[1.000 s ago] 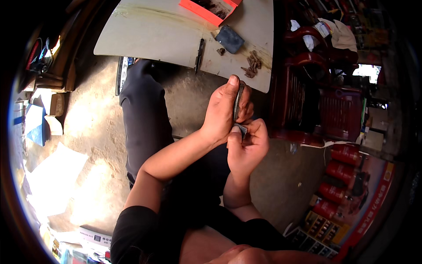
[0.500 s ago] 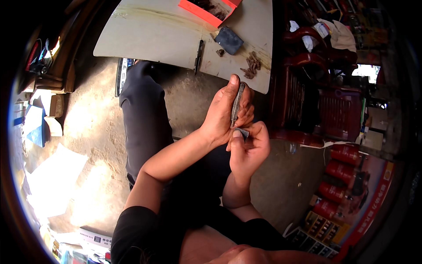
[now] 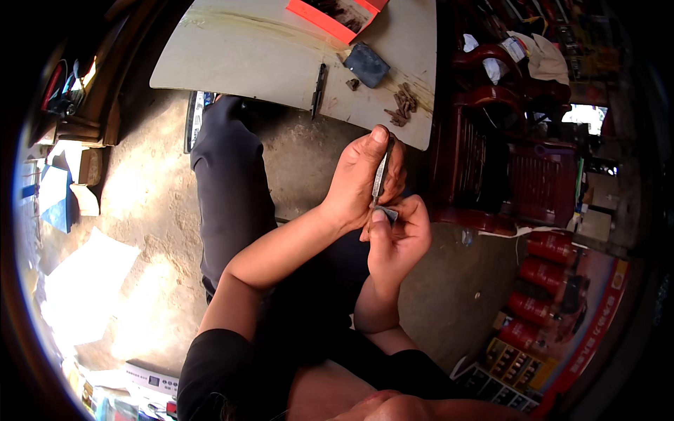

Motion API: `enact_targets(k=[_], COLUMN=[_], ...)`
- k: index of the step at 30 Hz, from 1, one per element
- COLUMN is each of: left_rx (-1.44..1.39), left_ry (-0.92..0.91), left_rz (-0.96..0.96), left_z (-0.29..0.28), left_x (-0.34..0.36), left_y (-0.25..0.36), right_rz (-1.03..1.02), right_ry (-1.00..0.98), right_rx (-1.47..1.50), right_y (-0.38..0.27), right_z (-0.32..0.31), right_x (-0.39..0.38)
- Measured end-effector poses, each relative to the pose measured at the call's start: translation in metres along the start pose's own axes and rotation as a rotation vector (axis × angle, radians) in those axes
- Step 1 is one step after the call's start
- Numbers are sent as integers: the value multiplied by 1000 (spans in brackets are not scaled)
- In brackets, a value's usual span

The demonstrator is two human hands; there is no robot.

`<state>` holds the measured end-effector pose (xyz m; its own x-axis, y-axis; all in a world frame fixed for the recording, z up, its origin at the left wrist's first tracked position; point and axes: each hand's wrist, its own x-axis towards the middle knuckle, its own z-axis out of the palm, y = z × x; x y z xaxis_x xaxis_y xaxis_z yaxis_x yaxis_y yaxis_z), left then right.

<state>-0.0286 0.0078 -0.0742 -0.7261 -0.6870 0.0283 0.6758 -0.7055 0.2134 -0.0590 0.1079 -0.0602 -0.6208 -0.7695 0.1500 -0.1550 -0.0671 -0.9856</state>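
Over my lap, my left hand (image 3: pixel 353 174) is closed around a slim grey metal tool (image 3: pixel 380 181), its thumb lying along the upper end. The tool stands nearly upright and narrows toward its lower end; its exact kind does not show. Right below, my right hand (image 3: pixel 401 242) pinches a small dark grey piece (image 3: pixel 387 212), which looks folded or wedge-shaped, between thumb and fingers. The piece meets the lower end of the tool, and the two hands touch. My fingers hide part of both things.
Ahead stands a pale table (image 3: pixel 246 52) holding an open orange-red box (image 3: pixel 330 19), a dark grey block (image 3: pixel 366 64), a black pen (image 3: pixel 318 90) and several brown fragments (image 3: pixel 402 105). A dark red wooden chair (image 3: pixel 519 168) is to the right. White paper (image 3: pixel 91 288) lies at left.
The metal tool has turned in my left hand, showing a narrower side, and the left thumb has dropped slightly. My right hand stays in nearly the same place.
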Motion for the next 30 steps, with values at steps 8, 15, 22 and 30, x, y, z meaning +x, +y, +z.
enact_targets(k=[8, 15, 22, 30], left_rx=[-59, 67, 99, 121], left_ry=[53, 62, 90, 111], left_rz=[6, 48, 86, 77], left_z=[2, 2, 4, 4], left_x=[0, 0, 0, 0], left_y=[1, 0, -2, -2], right_rz=[19, 16, -2, 31], right_ry=[28, 31, 64, 16], right_rx=[-38, -79, -30, -75], right_y=[-1, -3, -1, 0], right_z=[3, 6, 6, 1], right_x=[1, 2, 3, 3])
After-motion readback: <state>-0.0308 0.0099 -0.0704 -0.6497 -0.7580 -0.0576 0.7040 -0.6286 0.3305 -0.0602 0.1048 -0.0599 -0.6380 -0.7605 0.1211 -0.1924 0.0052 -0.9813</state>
